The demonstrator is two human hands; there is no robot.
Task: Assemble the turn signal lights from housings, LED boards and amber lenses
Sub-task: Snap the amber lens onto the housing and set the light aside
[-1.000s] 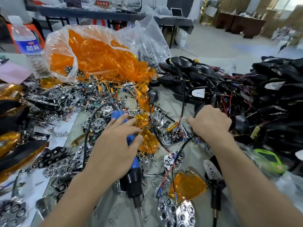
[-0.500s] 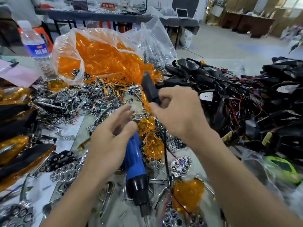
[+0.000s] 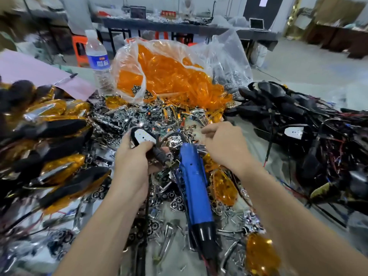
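Note:
My left hand (image 3: 133, 162) grips a black housing (image 3: 159, 154) by its stem, and the white LED board (image 3: 143, 136) in it faces up. My right hand (image 3: 223, 145) hovers to the right over the pile of chrome reflectors (image 3: 119, 126). Its fingers are loosely bent toward the pile and nothing shows in them. A blue electric screwdriver (image 3: 196, 188) lies on the table between my forearms, tip toward me. A clear bag of amber lenses (image 3: 165, 76) stands behind the pile. Loose amber lenses (image 3: 258, 253) lie near my right forearm.
A tangle of black housings with wires (image 3: 298, 128) fills the right side. Finished amber-and-black lights (image 3: 59, 166) are heaped on the left. A water bottle (image 3: 97, 58) and a pink sheet (image 3: 35, 72) sit at the back left. Small screws are scattered near the front.
The housing has passed from my right hand to my left, which let go of the screwdriver. My right hand has moved forward over the chrome pile. The view has tilted up.

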